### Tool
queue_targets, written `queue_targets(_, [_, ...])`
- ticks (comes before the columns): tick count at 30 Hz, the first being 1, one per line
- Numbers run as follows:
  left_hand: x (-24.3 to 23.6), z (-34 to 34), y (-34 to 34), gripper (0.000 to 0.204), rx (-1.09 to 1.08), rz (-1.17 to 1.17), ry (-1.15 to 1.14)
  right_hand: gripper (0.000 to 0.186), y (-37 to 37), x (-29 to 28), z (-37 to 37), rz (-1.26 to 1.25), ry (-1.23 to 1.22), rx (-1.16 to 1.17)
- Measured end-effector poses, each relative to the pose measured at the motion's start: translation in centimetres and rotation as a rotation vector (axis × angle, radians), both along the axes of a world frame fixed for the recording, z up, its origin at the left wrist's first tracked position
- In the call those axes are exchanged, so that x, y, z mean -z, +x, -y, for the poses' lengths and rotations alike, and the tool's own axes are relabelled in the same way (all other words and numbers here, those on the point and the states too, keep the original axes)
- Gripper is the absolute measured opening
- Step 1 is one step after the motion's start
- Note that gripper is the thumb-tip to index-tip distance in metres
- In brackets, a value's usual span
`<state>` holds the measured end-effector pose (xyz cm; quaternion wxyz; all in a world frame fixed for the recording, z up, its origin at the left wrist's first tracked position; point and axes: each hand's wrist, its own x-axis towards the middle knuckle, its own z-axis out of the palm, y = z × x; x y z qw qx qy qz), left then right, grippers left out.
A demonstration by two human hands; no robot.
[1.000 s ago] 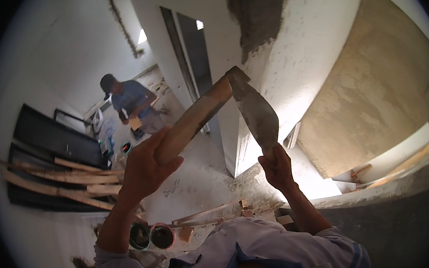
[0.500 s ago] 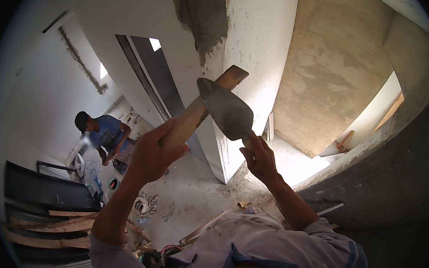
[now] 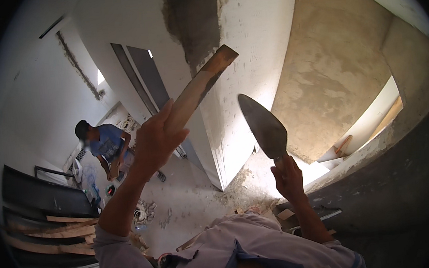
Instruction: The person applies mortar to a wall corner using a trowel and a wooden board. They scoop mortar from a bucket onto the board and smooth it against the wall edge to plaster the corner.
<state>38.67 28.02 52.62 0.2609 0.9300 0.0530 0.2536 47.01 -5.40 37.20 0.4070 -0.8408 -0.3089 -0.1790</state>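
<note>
My left hand (image 3: 156,139) is closed round the lower end of a wooden board (image 3: 202,86), raised at a slant toward the corner of the wall. The board's far end is dark, as if stained or wet. To its right, my right hand (image 3: 289,178) grips the handle of a pointing trowel (image 3: 265,125), whose grey pointed blade tilts up and to the left. Blade and board are apart. Beyond the board a dark grey patch of mortar (image 3: 192,23) runs down the white wall corner (image 3: 247,39).
Lower left, a person (image 3: 108,146) in a blue shirt and dark cap bends over the floor. Wooden planks (image 3: 54,232) lie by dark panels (image 3: 46,192). Coiled hose (image 3: 141,214) lies on the floor. A brown plastered wall (image 3: 336,62) rises at right, above a dark ledge (image 3: 383,190).
The trowel has moved off the board, down and to the right, with my right hand. My left hand still holds the board, its far end now higher and more to the left.
</note>
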Motion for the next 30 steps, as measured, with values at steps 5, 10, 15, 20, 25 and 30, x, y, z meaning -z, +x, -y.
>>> queue_targets(5, [-0.9, 2.7, 1.9, 0.073, 0.024, 0.033, -0.049, 0.061, 2.2, -1.7, -2.4, 0.078, -0.002, -0.075])
queue_targets(10, [-1.4, 3.6, 2.3, 0.071, 0.026, 0.069, 0.030, 0.055, 3.6, -1.9, -2.4, 0.079, -0.060, -0.064])
queue_targets(15, [-1.3, 3.2, 1.8, 0.069, 0.041, 0.081, 0.168, 0.057, 5.5, -2.8, -2.4, 0.108, -0.011, -0.047])
queue_targets(20, [-4.5, 1.7, 0.5, 0.071, 0.060, 0.175, 0.375, 0.059, 8.3, -6.4, -0.6, 0.287, 0.080, -0.023])
queue_targets(25, [-12.5, -1.3, 3.9, 0.069, -0.017, 0.245, 0.633, 0.054, 13.4, -10.9, 4.4, 0.373, -0.007, 0.105])
queue_targets(30, [-24.3, -5.4, 7.9, 0.069, -0.108, 0.352, 1.063, 0.054, 15.7, -12.4, 5.6, 0.277, 0.051, 0.041])
